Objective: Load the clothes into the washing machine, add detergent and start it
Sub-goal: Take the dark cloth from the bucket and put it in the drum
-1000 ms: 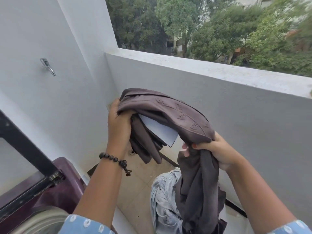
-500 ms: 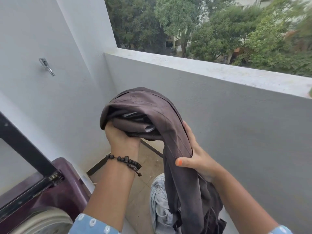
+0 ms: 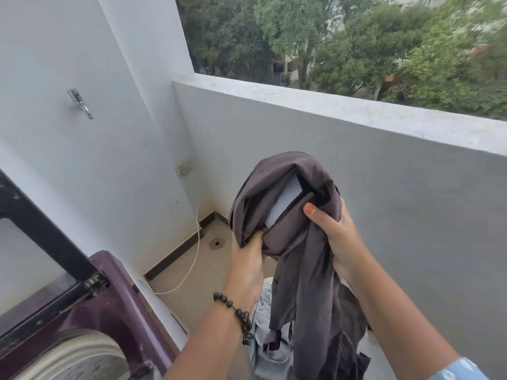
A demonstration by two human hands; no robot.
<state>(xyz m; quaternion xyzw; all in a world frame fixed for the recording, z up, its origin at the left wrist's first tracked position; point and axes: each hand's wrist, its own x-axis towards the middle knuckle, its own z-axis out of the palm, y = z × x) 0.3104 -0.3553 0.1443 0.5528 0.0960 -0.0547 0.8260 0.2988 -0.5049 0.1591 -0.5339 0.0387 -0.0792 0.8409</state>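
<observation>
Above the pile (image 3: 270, 349), a garment (image 3: 290, 215) is gripped by both hands, left (image 3: 247, 259) and right (image 3: 333, 237); the washer (image 3: 115, 305) stands open, loading unfinished.

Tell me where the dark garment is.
Head view, centre-right: the dark garment is held up by the left hand and right hand, above the pale clothes, right of the washing machine.

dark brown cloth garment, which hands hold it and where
Both hands: left hand grips the dark brown cloth garment at its bunched lower edge, right hand its right side.
</observation>
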